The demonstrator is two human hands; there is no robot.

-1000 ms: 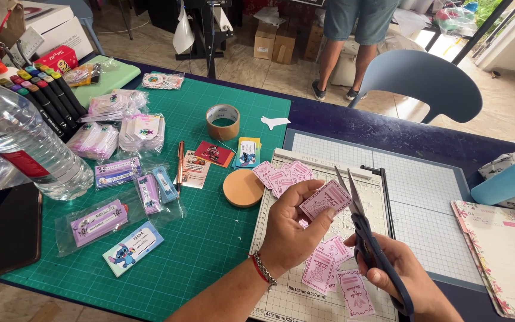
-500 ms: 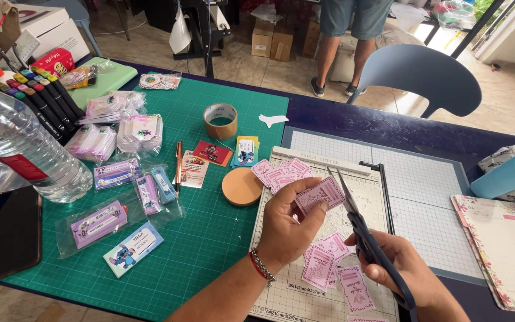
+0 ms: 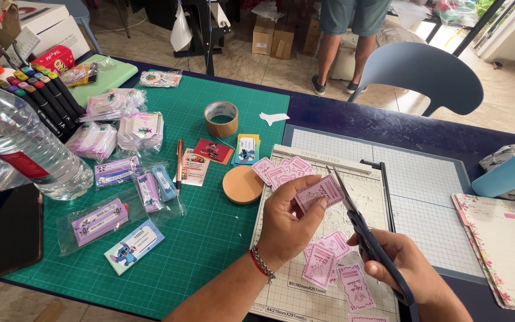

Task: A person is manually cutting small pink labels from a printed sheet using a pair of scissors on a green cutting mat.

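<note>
A pink card (image 3: 319,192) is pinched between the fingers of the left hand (image 3: 287,223), above the paper cutter (image 3: 329,238). Dark scissors (image 3: 365,238) are gripped by the closed right hand (image 3: 400,268), blades beside the card's edge. More pink cards (image 3: 281,171) are scattered on the cutter board.

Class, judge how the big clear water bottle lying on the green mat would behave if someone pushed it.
The water bottle lies on its side, so it would probably roll. It looks largely full, so likely heavy. Its thin clear plastic may dent under grip.
</note>
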